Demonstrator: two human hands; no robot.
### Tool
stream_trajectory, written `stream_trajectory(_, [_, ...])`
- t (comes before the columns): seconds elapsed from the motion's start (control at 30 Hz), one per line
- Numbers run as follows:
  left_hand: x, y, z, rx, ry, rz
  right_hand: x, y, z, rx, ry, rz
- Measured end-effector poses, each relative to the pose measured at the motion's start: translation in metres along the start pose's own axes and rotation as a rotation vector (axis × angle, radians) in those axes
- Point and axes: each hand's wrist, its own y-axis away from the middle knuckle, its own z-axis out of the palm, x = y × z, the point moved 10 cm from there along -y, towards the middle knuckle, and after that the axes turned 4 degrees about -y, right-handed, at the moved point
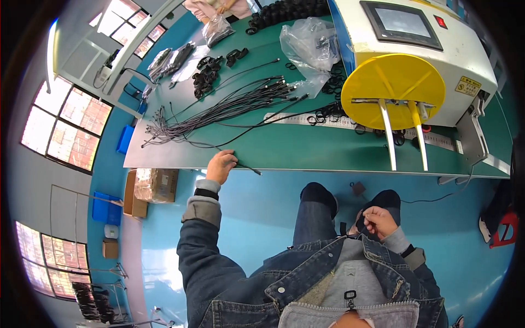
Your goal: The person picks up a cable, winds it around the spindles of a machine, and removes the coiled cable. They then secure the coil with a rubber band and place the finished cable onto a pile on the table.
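Observation:
My left hand (221,165) is at the table's front edge, its fingers closed on a black cable (249,168). The cable's connector end sticks out past the edge, to the right of my fingers. Just beyond lies a loose bundle of black cables (219,113), fanned out at both ends. My right hand (379,222) hovers over my right knee with thumb and fingers pinched together; whatever is between them is too small to make out. Facing me on the machine is a round yellow disc (394,76) with two prongs (388,134) pointing toward me.
The white machine (459,60) with a screen (402,24) fills the table's right side. A metal ruler (298,118) runs beside black ties (322,115). Behind are a clear plastic bag (309,46) and coiled black cables (205,76). Another person (219,8) is across the table.

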Motion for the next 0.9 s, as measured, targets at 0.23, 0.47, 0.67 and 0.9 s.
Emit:
stream_trajectory(0.23, [0.179, 0.009, -0.024, 0.216, -0.095, 0.435, -0.125, 0.093, 0.092, 0.171, 0.719, -1.004])
stream_trajectory(0.47, [0.374, 0.060, -0.020, 0.131, 0.405, 0.766, -0.170, 0.179, 0.136, 0.317, 1.342, -1.500])
stream_trajectory(0.67, [0.420, 0.052, -0.059, 0.127, 0.688, 0.714, -0.214, 0.233, 0.108, 0.630, 1.386, -1.660])
stream_trajectory(0.9, [0.374, -0.044, -0.066, 0.347, 0.861, 0.432, -0.284, 0.170, 0.060, 0.768, 0.852, -1.554])
